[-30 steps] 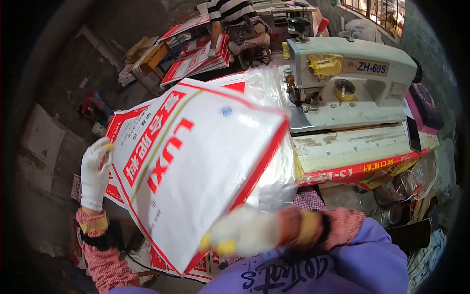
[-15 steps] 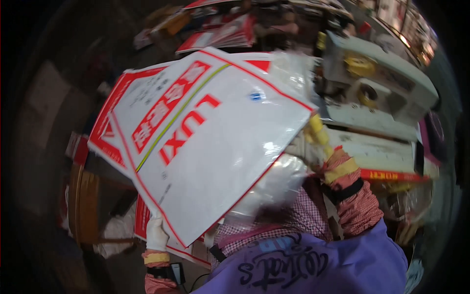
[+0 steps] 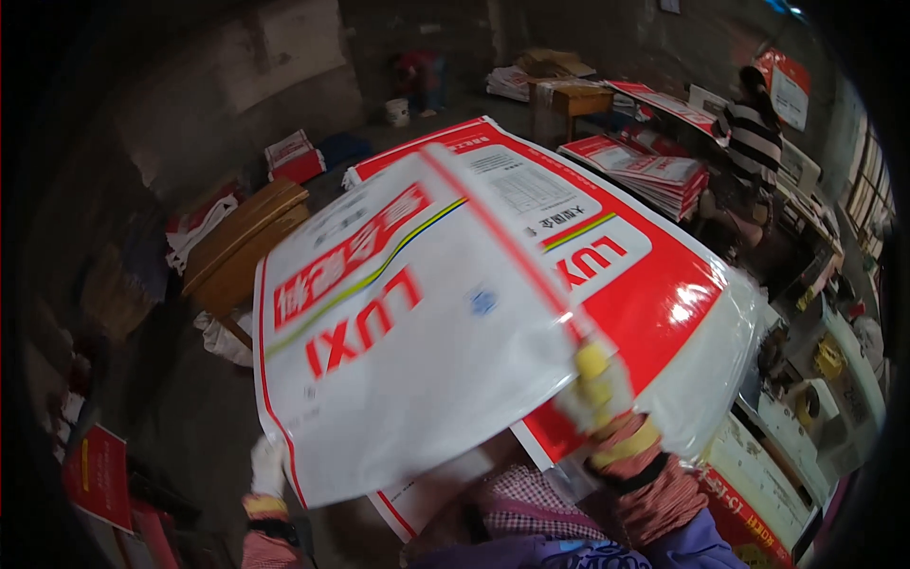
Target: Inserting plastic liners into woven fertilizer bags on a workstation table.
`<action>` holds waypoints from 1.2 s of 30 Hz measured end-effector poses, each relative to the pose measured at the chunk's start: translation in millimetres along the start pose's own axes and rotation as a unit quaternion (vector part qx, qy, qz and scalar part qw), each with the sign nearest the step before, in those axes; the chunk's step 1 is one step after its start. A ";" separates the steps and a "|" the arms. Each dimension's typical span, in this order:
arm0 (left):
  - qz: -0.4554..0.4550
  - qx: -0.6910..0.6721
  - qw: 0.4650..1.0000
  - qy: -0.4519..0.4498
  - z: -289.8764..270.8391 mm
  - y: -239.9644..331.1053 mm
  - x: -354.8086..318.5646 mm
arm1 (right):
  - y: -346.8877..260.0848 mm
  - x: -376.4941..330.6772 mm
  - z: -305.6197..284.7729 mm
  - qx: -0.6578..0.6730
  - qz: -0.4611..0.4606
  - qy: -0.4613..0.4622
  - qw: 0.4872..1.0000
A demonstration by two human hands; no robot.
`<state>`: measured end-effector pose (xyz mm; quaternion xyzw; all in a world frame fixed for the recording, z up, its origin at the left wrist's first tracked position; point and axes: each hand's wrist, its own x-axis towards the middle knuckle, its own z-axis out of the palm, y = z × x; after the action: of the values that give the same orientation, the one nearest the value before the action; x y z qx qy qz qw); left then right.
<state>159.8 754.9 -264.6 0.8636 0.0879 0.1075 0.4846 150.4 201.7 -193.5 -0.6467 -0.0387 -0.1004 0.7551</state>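
Note:
A white printed sack (image 3: 445,370) with red borders and a yellow-green stripe slants across the middle of the head view. My left hand (image 3: 269,467), in a white glove, grips its near left edge. At the sack's right corner, my right hand (image 3: 597,391) holds on in a glove with yellow fingers, smeared by motion. Behind and beneath lies a red and white sack (image 3: 654,294), glossy and flat. Clear plastic film (image 3: 713,375) sticks out at its right side.
A wooden desk (image 3: 242,242) stands at left. Bundles of folded sacks (image 3: 654,175) lie at the back right, near a person in a striped top (image 3: 752,133). A pale sewing machine (image 3: 834,389) sits on the right-hand bench. Another person (image 3: 417,81) bends far back.
My view has swung up and left, showing more of the room. The white sack has shifted with both hands, and more of the red sack behind it shows.

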 end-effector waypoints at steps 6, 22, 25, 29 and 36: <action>-0.241 -0.074 0.964 0.081 33.5 -235.0 -141.5 | 76.8 -5.1 108.7 -0.447 0.125 -0.052 0.884; -0.365 0.359 0.805 -0.299 112.0 -257.5 -191.1 | 217.0 -11.5 48.3 -0.187 0.398 0.116 0.891; -0.331 0.404 0.754 -0.400 122.6 -269.1 -196.6 | 206.9 -6.0 59.0 -0.233 0.371 0.105 0.893; -0.342 0.392 0.776 -0.356 129.4 -279.8 -212.9 | 167.8 -10.9 113.7 -0.582 0.160 -0.066 0.794; -0.383 0.291 0.853 -0.202 113.0 -265.3 -221.8 | 149.3 -17.4 151.0 -0.472 0.261 -0.009 0.842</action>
<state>-35.5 742.3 -571.3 0.8657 0.3395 -0.2939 0.2212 174.3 373.5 -317.2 -0.9119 0.1770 0.0997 0.3565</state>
